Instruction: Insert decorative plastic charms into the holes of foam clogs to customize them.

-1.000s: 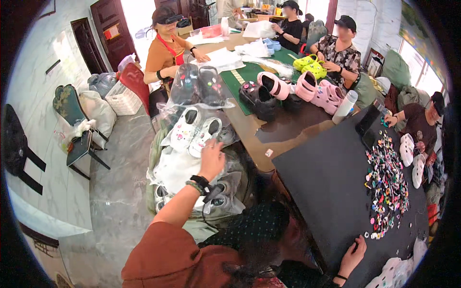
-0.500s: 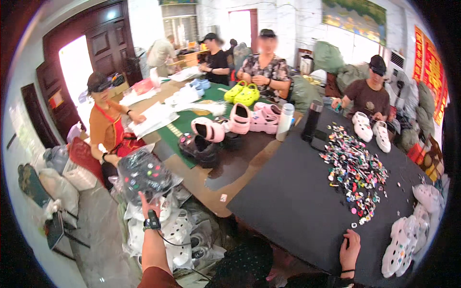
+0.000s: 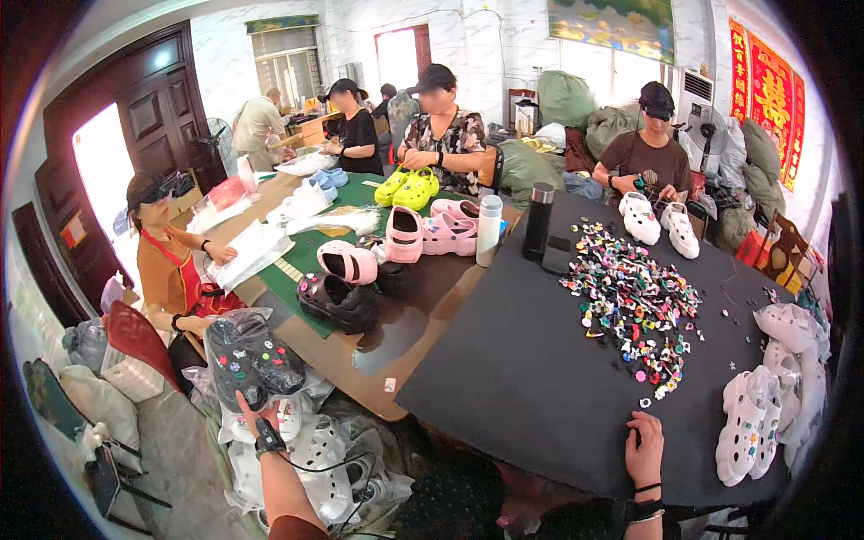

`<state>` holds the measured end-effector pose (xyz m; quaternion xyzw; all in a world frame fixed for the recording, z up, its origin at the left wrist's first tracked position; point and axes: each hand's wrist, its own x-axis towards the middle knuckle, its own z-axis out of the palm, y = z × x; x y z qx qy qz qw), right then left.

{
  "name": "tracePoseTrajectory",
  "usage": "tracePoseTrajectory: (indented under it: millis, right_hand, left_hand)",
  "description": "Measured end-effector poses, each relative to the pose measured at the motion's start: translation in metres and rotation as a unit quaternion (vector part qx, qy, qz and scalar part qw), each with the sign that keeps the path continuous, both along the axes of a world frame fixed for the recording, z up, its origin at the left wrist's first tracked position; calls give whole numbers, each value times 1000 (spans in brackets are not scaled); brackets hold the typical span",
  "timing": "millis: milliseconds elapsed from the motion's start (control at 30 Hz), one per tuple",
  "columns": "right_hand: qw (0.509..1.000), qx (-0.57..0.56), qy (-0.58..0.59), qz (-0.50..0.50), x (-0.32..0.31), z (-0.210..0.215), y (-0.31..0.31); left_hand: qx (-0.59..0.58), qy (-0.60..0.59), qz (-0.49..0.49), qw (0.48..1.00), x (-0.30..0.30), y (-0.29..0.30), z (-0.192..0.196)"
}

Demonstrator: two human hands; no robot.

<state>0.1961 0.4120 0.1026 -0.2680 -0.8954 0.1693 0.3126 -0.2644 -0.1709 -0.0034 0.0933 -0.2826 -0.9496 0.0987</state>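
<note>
My left hand (image 3: 253,413), with a black watch on its wrist, is raised at the lower left and grips the bottom of a clear plastic bag of black clogs (image 3: 248,355) dotted with coloured charms. Under it lies a heap of bagged white clogs (image 3: 317,457). My right hand (image 3: 645,449) rests flat on the near edge of the black table mat (image 3: 522,378), fingers spread and holding nothing. A spread of small coloured charms (image 3: 634,310) lies just beyond it on the mat.
White clogs (image 3: 751,430) are piled at the mat's right end. Pink clogs (image 3: 423,230), a black clog (image 3: 337,301), a white bottle (image 3: 488,231) and a dark flask (image 3: 537,220) stand mid-table. Several people sit around the table. A red chair (image 3: 135,335) stands at the left.
The view has swung from the floor pile to the table. My left hand left the bagged white clogs and now holds up the bag of black clogs. My right hand stays on the mat edge.
</note>
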Motion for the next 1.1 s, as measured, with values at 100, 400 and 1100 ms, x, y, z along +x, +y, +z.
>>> tracePoseTrajectory:
  millis: [100,400,1100]
  right_hand:
    - [1000,3,0,5,1,-2,1]
    - [1000,16,11,15,0,-2,1]
    - [999,46,17,10,4,-4,0]
  left_hand:
    - [-33,-14,1,999,7,-10,3]
    - [5,-9,58,998,104,-25,65]
    - [-161,109,-213,957,110,185,181]
